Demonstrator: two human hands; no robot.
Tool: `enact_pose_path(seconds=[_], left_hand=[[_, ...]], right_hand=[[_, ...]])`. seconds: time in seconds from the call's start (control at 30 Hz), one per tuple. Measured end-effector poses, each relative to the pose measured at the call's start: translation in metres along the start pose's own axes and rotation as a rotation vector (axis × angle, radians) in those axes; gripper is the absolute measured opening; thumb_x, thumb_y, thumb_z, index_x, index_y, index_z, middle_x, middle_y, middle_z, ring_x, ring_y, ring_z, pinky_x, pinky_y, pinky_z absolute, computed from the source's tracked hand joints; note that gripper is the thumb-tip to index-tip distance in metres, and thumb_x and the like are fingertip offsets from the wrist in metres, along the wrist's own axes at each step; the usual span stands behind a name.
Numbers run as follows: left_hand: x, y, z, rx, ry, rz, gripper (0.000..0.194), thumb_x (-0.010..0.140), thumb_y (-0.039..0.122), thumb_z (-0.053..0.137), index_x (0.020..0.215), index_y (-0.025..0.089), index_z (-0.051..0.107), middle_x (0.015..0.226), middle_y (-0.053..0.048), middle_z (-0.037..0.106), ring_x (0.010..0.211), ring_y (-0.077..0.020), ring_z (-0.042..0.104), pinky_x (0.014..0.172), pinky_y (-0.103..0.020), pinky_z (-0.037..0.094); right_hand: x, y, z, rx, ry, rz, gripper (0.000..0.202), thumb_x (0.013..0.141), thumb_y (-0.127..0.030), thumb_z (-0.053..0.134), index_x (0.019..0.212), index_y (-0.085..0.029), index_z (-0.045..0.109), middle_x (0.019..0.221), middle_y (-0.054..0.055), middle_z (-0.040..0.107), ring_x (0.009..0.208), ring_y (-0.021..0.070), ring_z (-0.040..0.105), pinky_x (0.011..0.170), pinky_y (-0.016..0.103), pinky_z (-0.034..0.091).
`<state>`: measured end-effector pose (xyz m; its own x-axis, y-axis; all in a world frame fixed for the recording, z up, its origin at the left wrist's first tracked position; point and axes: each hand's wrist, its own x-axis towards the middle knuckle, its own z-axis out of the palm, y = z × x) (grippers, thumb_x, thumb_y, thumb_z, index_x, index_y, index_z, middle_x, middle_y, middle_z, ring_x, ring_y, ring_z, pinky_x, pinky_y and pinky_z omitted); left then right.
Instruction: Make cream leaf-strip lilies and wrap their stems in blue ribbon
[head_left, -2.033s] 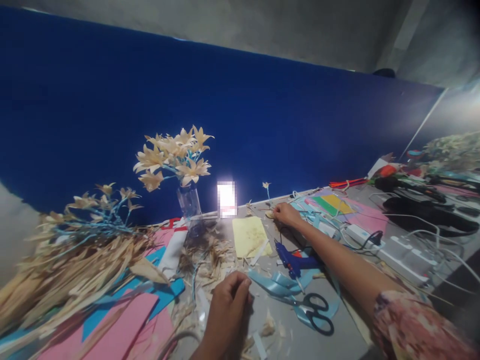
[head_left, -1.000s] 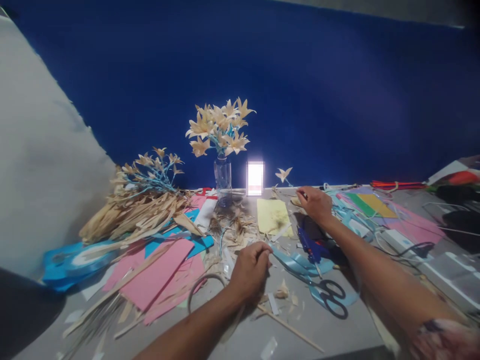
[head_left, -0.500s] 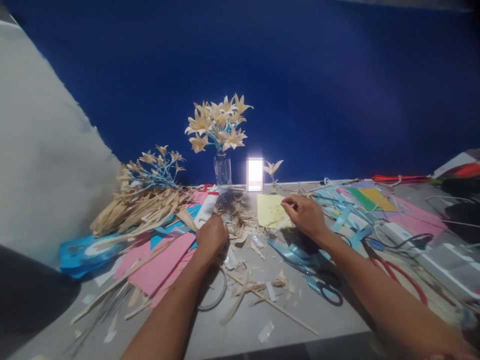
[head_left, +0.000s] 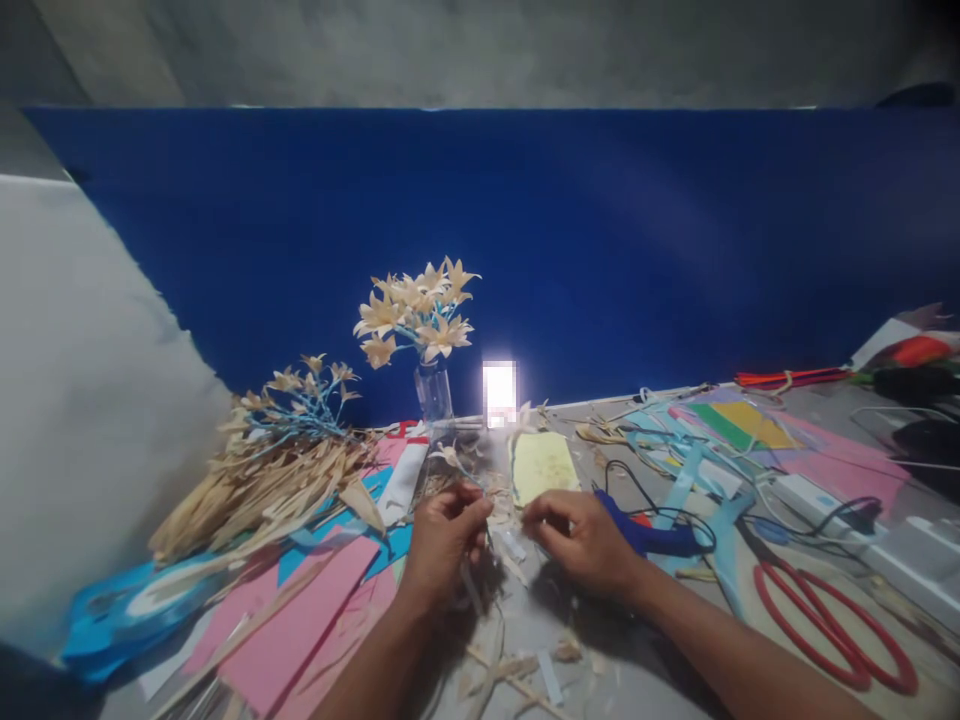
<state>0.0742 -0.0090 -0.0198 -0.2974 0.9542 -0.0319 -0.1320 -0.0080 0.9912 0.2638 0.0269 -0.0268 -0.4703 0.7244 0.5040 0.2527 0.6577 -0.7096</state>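
Observation:
My left hand [head_left: 448, 540] is closed in a pinch above the littered table. A small pale flower [head_left: 453, 457] rises just beyond its fingertips, its thin stem running down to them. My right hand [head_left: 581, 540] is closed too, thumb and forefinger together at the near edge of a yellow paper pad [head_left: 544, 470]. What those fingers hold, if anything, I cannot make out. A blue glue gun [head_left: 660, 535] lies right beside that hand. Behind, a clear glass vase [head_left: 433, 395] holds a bunch of cream flowers [head_left: 420, 310] on light blue stems.
Dried husks [head_left: 259, 490] and more blue-stemmed flowers [head_left: 307, 400] are heaped at left, near pink paper [head_left: 300, 620] and a blue tape dispenser [head_left: 127, 610]. Red-handled scissors [head_left: 832, 625], ribbons and a white power strip [head_left: 847, 520] lie at right. A bright light [head_left: 499, 393] stands behind.
The view has tilted up. My right hand has come left and nearer, off the yellow pad. A flower now shows at my left fingertips, and the glue gun is visible.

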Motion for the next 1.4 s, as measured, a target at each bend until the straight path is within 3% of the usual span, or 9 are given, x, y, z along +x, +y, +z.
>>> enact_pose_path(seconds=[0.27,0.8,1.03,1.4], left_hand=[[-0.018,0.005,0.009,-0.03,-0.175,-0.056,0.025,0.063,0.031,0.081,0.072,0.015,0.065,0.05,0.002,0.063,0.04,-0.0103,0.055,0.045,-0.02,0.044],[-0.02,0.009,0.009,-0.092,-0.073,0.057,0.03,0.061,0.036,0.082,0.072,0.016,0.063,0.051,0.004,0.059,0.042,-0.0123,0.055,0.044,-0.025,0.048],[-0.018,0.001,0.01,-0.005,-0.042,0.132,0.026,0.065,0.037,0.079,0.067,0.017,0.062,0.047,0.003,0.057,0.041,-0.0119,0.052,0.045,-0.024,0.045],[-0.024,0.002,0.011,0.109,0.011,0.197,0.022,0.069,0.035,0.073,0.058,0.017,0.066,0.045,0.003,0.054,0.044,-0.0107,0.046,0.049,-0.024,0.039]], right_hand=[[-0.008,-0.007,0.012,0.018,-0.061,0.056,0.012,0.083,-0.017,0.062,0.076,-0.019,0.071,0.07,0.0,0.072,0.064,0.0145,0.064,0.062,0.023,0.043],[-0.012,0.001,0.014,-0.176,-0.146,0.069,0.012,0.085,-0.016,0.06,0.078,-0.02,0.069,0.072,0.0,0.071,0.067,0.016,0.063,0.064,0.025,0.039],[-0.015,0.004,0.014,-0.308,-0.147,0.007,0.013,0.088,-0.016,0.058,0.081,-0.02,0.068,0.077,0.002,0.072,0.071,0.0186,0.066,0.066,0.027,0.04],[-0.019,0.003,0.016,-0.296,-0.166,-0.013,0.013,0.089,-0.017,0.057,0.084,-0.021,0.069,0.078,0.003,0.073,0.067,0.0175,0.065,0.065,0.027,0.041]])
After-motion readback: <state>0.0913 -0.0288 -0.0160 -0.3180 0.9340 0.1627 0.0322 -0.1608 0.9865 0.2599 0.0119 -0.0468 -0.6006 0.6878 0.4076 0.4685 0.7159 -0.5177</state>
